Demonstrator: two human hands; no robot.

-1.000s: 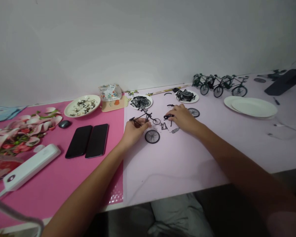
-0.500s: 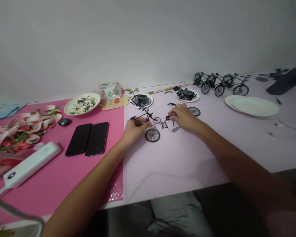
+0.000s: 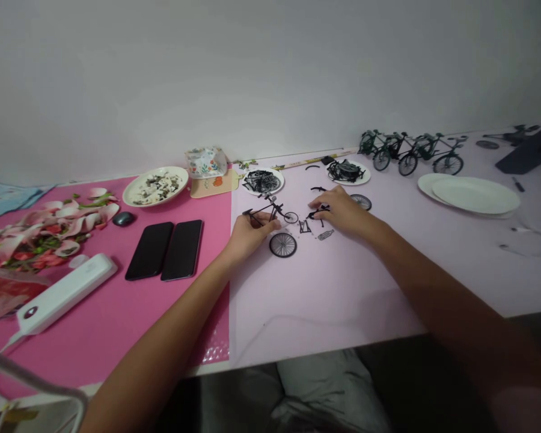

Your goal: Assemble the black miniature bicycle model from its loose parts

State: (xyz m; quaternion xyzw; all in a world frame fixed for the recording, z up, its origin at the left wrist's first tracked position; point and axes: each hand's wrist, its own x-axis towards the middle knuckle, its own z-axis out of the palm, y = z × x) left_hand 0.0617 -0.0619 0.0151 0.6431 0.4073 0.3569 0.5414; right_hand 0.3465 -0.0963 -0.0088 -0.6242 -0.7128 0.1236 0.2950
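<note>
My left hand [image 3: 250, 237] grips a black model bicycle frame [image 3: 267, 210], with handlebars and a small ring-shaped part at its right end. Just below that hand, a loose spoked wheel [image 3: 283, 245] lies flat on the pale sheet. My right hand [image 3: 342, 210] has its thumb and fingertips closed on a small black bicycle part [image 3: 319, 213], partly hidden by the fingers. Between the hands are a small black stand-like piece [image 3: 304, 227] and a grey oval piece [image 3: 326, 235]. Another wheel [image 3: 362, 202] lies partly behind my right hand, near a curved black strip [image 3: 318, 189].
Two plates of black parts [image 3: 279, 178] [image 3: 365, 176] stand behind. Several assembled model bicycles [image 3: 408, 153] line the wall, with stacked white plates [image 3: 475, 195] at right. On the left are phones [image 3: 181, 249], a mouse [image 3: 123, 219], a bowl [image 3: 137, 202], petals [image 3: 67, 225] and a white device [image 3: 70, 293].
The whole view has shifted slightly, so everything appears a little further right. Both hands keep their grips, with little movement relative to the table.
</note>
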